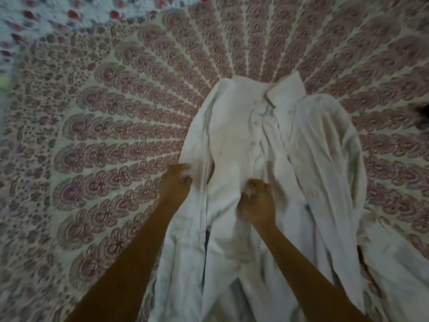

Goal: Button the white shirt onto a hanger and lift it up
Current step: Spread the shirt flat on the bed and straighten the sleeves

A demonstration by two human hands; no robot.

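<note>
A broad printed bedspread [104, 135] fills nearly the whole view, its reddish-brown motifs fanning out in curved rows from a centre that the garment covers. Along the top left edge lies a paler floral cloth [58, 15] with red blossoms. The white shirt [313, 147] lies spread on the bedspread right of the middle, front side up and creased. Its lower part runs toward the person and off the bottom edge, and one sleeve is draped down the right side. Two bare forearms reach in from the bottom of the view and rest over the lower part of the shirt. The left hand [176, 182] is at the shirt's left edge, fingers curled into a bunch of the cloth, which it grips. The right hand [256, 201] is near the middle of the shirt front, just beside the opening, fingers curled and pinching a fold of fabric. The blur hides whether it holds a button. The collar [285, 89] lies at the far end of the shirt, one point turned up. A small dark shape [421, 117] sits at the right edge, too cut off to identify.
</note>
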